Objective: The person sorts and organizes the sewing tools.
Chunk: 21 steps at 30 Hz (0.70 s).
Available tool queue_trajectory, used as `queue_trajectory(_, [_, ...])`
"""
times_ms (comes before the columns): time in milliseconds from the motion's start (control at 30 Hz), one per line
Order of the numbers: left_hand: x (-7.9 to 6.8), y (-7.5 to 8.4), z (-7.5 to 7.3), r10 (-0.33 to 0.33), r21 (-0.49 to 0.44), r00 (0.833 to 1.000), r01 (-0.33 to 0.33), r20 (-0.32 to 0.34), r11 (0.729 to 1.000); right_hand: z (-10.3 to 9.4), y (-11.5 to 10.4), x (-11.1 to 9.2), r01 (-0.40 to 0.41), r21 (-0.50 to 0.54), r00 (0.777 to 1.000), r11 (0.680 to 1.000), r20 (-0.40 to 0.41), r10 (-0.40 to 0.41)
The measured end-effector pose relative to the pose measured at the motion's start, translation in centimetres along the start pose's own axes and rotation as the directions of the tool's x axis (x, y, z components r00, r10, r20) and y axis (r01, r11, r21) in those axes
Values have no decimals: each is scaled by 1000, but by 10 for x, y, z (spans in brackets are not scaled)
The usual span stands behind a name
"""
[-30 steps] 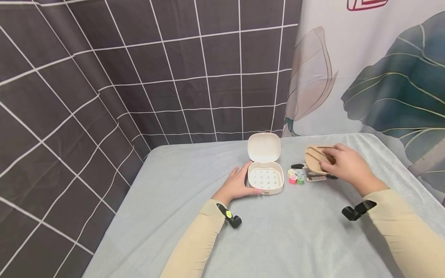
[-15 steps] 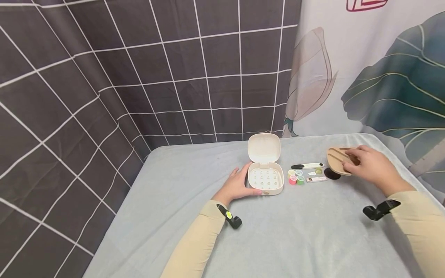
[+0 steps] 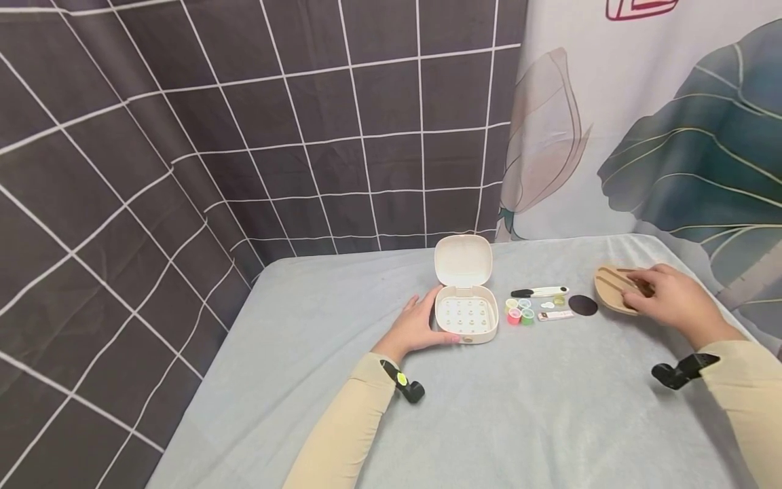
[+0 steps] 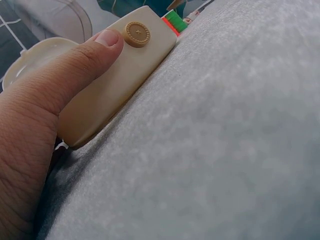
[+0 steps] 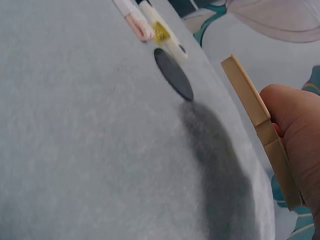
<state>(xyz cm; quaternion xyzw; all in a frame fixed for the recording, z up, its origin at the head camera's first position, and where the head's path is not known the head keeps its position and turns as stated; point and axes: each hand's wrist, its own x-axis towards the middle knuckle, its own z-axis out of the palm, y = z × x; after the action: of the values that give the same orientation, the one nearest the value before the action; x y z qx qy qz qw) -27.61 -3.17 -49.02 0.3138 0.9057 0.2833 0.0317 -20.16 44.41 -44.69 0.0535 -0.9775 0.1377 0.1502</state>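
My left hand (image 3: 418, 324) grips the left side of an open cream sewing box (image 3: 487, 335), thumb along its front wall beside a tan button-like clasp (image 4: 137, 34). Small pegs (image 3: 468, 313) stand in rows inside, and the lid (image 3: 463, 261) is tilted up at the back. At the right, my right hand (image 3: 675, 302) pinches a tan tray insert (image 3: 609, 288) with long grooves. It is seen edge-on in the right wrist view, raised over the cloth, whose surface bears its shadow. Most of the left fingers are hidden behind the box in the left wrist view.
Between box and tray lie several small thread spools (image 3: 514, 316), a black-and-white slim tool (image 3: 540, 292), a pale printed strip (image 3: 556, 316), a small yellowish piece (image 3: 559, 299) and a black disc (image 3: 583, 305). Grey cloth (image 3: 537, 401) covers the table; curtains hang behind.
My right hand has carried the tray to the right, from over the small items to past the black disc, uncovering them. My left hand and the box have stayed put.
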Motion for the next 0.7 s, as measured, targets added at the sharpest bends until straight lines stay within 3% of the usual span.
queue_trajectory(700, [0,-1,0,-10,1,1000,10,5,1000,9,4,5,-26,5,1000,1000,14,26])
